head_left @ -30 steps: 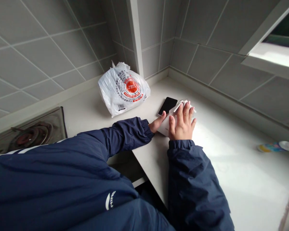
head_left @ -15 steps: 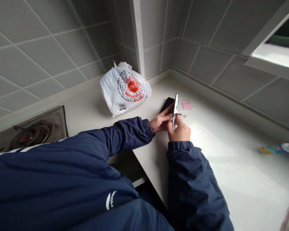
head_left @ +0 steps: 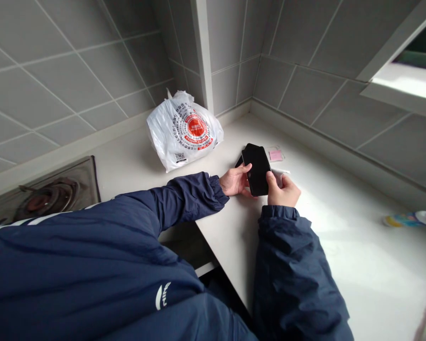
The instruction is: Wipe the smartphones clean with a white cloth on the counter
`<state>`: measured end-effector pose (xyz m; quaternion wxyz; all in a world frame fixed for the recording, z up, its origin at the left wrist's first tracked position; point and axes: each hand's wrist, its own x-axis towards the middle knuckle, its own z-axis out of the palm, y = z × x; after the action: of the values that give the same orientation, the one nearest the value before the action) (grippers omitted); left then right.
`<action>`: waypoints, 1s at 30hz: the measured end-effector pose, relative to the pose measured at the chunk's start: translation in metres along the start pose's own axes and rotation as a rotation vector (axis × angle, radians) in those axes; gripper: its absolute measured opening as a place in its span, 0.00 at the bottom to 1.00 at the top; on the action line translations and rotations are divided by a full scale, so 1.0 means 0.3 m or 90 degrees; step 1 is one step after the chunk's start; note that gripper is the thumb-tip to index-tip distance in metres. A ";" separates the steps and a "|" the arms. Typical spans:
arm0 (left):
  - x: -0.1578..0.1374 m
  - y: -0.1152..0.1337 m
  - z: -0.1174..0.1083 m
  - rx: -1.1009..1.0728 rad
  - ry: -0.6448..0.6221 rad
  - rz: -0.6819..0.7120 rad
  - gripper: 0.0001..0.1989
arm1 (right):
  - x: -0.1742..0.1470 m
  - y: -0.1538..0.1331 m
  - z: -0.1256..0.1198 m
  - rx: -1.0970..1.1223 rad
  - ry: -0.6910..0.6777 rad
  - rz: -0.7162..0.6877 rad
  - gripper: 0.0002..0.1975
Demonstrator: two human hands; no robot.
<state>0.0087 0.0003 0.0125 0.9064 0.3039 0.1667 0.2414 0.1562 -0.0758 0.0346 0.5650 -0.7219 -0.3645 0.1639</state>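
Note:
A black smartphone is held above the counter with its dark screen facing up. My left hand is closed on its left edge, thumb lying on the front. At the lower right edge, my right hand grips the same phone with the thumb on the screen. Something pale and thin, perhaps a cloth or tissue, shows beside the right fingers; I cannot tell whether they hold it. Behind the phone's left side lies a dark flat object, mostly hidden. A small pink item with a clear edge rests just beyond.
A white plastic bag with red print stands at the back of the white counter. On the left is a gas stove. A colourful packet lies at the far right. Grey tiled walls meet behind.
The phone was edge-on and has turned so its black screen faces up. My right hand has moved a little to the right; my left hand stays in about the same place.

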 end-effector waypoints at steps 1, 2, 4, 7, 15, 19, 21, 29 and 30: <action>-0.002 0.005 0.001 -0.018 -0.011 -0.024 0.22 | -0.003 0.000 0.006 0.031 0.009 0.018 0.18; -0.003 0.010 0.003 -0.035 -0.020 -0.046 0.22 | -0.006 -0.001 0.011 0.062 0.016 0.034 0.17; -0.006 0.020 0.006 -0.068 -0.032 -0.075 0.23 | -0.009 0.000 0.016 0.102 0.033 0.047 0.19; -0.005 0.032 0.009 -0.105 -0.041 -0.075 0.26 | 0.003 0.006 0.003 0.099 0.099 0.028 0.21; -0.004 0.037 0.025 -0.090 -0.091 -0.077 0.29 | 0.072 -0.022 -0.084 0.219 0.260 0.009 0.16; -0.009 0.033 0.022 -0.064 -0.077 -0.069 0.30 | 0.018 -0.036 -0.052 -0.073 0.100 -0.271 0.19; -0.005 0.029 0.019 -0.072 -0.056 -0.063 0.31 | -0.016 -0.023 -0.020 -0.200 -0.109 -0.386 0.18; 0.013 0.012 0.046 -0.175 0.017 -0.021 0.35 | -0.117 -0.035 0.036 -0.509 -0.336 -0.389 0.30; 0.010 0.012 0.053 -0.184 0.012 -0.035 0.37 | -0.125 -0.042 0.039 -0.514 -0.345 -0.397 0.32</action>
<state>0.0169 -0.0031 0.0264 0.9453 0.1630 0.1472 0.2412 0.1189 -0.0932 0.0362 0.1527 -0.6713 -0.7251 0.0166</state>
